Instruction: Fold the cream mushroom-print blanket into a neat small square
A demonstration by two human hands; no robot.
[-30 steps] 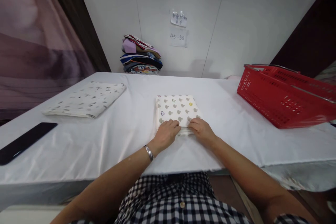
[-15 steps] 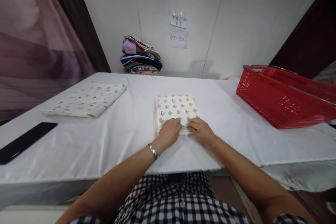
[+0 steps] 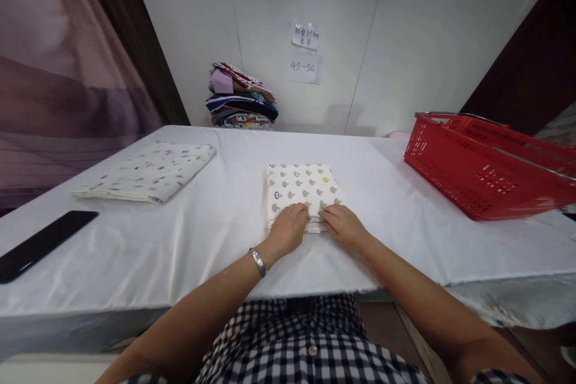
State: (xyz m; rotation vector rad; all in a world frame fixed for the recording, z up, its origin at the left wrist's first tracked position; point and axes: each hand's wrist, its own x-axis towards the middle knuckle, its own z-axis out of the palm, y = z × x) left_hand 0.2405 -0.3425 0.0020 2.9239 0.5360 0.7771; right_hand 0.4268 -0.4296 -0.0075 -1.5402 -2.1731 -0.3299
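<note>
A folded white cloth [image 3: 306, 186] with grey mushroom-like prints, one of them yellow, lies flat at the middle of the table. Its layered near edge shows between my hands. My left hand [image 3: 290, 228], with a silver bracelet at the wrist, has its fingers curled over that edge on the left. Just to the right, my right hand [image 3: 344, 223] pinches the same edge, fingers bent and closed. The thumbs are mostly hidden.
On the left lie another folded white cloth [image 3: 153, 171] with grey prints and a black phone-like slab [image 3: 45, 243]. A red plastic basket [image 3: 477, 168] stands at right. Stacked folded fabrics [image 3: 243, 99] rest beyond the far edge of the white-covered table [image 3: 216, 246].
My right hand has shifted very slightly left along the cloth's near edge. The cloth and my left hand stay almost in the same place.
</note>
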